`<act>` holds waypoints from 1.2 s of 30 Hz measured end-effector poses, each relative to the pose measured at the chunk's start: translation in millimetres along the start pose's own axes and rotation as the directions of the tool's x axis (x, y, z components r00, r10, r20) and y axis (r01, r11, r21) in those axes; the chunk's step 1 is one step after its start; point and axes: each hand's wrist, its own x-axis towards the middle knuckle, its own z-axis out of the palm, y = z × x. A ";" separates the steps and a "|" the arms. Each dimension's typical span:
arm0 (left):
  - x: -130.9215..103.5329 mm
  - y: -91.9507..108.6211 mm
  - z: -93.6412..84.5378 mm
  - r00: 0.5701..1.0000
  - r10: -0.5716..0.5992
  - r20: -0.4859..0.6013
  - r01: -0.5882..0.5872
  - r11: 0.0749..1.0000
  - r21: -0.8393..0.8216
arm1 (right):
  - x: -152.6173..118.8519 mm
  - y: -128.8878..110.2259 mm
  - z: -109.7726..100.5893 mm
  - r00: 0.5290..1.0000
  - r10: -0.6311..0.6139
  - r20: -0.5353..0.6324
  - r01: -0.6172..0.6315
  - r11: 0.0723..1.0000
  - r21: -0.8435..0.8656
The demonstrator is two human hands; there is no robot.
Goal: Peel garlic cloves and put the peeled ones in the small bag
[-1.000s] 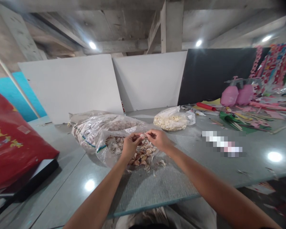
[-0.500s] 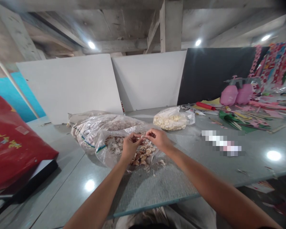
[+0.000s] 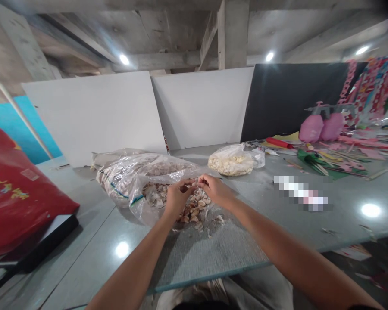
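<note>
My left hand (image 3: pixel 177 197) and my right hand (image 3: pixel 215 189) meet fingertip to fingertip above a pile of unpeeled garlic cloves (image 3: pixel 191 212). Both are closed in a pinch on a small pale garlic clove, mostly covered by the fingers. The pile lies at the mouth of a large clear plastic bag (image 3: pixel 142 165), which is full of more garlic and lies on its side. Loose papery skins (image 3: pixel 219 219) are scattered to the right of the pile. Behind my right hand sits a smaller clear bag of peeled cloves (image 3: pixel 231 161).
A grey table (image 3: pixel 245 241) carries everything. At left stand a red bag (image 3: pixel 26 193) and a black-edged box (image 3: pixel 45 241). Pink spray bottles (image 3: pixel 311 128), a red roll (image 3: pixel 279 143) and paper scraps (image 3: pixel 345 165) lie at the right. White boards (image 3: pixel 207 107) stand behind.
Both hands stay in nearly the same spot, with small finger movements around the clove. The bags and the pile look unchanged.
</note>
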 end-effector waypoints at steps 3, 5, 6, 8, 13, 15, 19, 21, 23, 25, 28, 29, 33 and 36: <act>-0.8 1.6 -3.8 0.999 0.048 0.001 -0.048 0.993 0.110 | -0.1 -1.9 -1.4 0.999 0.027 0.025 -0.028 0.999 0.034; -1.3 2.4 -7.2 0.997 0.079 0.019 -0.081 0.983 0.164 | -0.1 -3.3 -2.2 0.998 0.035 0.050 -0.038 0.998 0.052; -1.4 2.7 -8.8 0.995 0.096 0.029 -0.100 0.976 0.192 | -0.2 -3.9 -2.3 0.998 0.033 0.061 -0.037 0.997 0.062; -1.6 3.3 -11.7 0.992 0.124 0.035 -0.129 0.962 0.241 | -0.1 -4.0 -2.2 0.998 0.016 0.069 -0.022 0.996 0.087; -0.2 1.3 -12.1 0.994 0.099 -0.051 -0.083 0.964 0.251 | 2.3 4.1 -0.1 1.000 -0.016 -0.025 0.020 0.988 0.153; 0.9 -0.4 -9.6 0.995 0.063 -0.084 -0.049 0.987 0.156 | 4.0 9.5 0.1 0.995 -0.018 -0.100 0.030 0.992 0.124; 2.4 -1.8 -4.7 0.996 0.009 -0.089 -0.014 0.999 -0.049 | 5.4 15.7 0.1 0.987 -0.005 -0.161 0.010 1.000 0.028; 2.2 -1.1 -3.5 0.997 0.016 -0.074 -0.022 0.997 -0.071 | 4.9 13.8 0.9 0.993 0.046 -0.110 -0.039 0.997 0.068; 1.2 0.1 -2.7 0.998 0.026 -0.061 -0.030 0.997 -0.075 | 4.0 9.3 2.4 0.993 0.110 -0.033 -0.102 0.979 0.178; -0.3 1.9 -1.4 0.999 0.019 -0.038 -0.022 0.996 -0.087 | 3.1 4.6 4.1 0.988 0.152 0.037 -0.157 0.947 0.281; -2.6 5.5 1.2 1.000 -0.006 -0.001 0.005 0.990 -0.144 | 2.3 1.7 5.2 0.984 0.172 0.042 -0.177 0.938 0.297; -3.2 6.6 2.0 1.000 -0.014 0.014 0.016 0.985 -0.169 | 2.2 1.8 5.1 0.987 0.160 0.020 -0.160 0.948 0.276; -3.2 8.7 4.1 0.994 -0.083 0.073 0.099 0.961 -0.259 | 2.0 3.4 3.7 0.996 0.045 -0.075 -0.031 0.984 0.177; -1.5 6.2 5.4 0.988 -0.137 0.073 0.153 0.939 -0.308 | 1.6 3.4 4.4 0.992 0.011 -0.127 0.006 0.991 0.136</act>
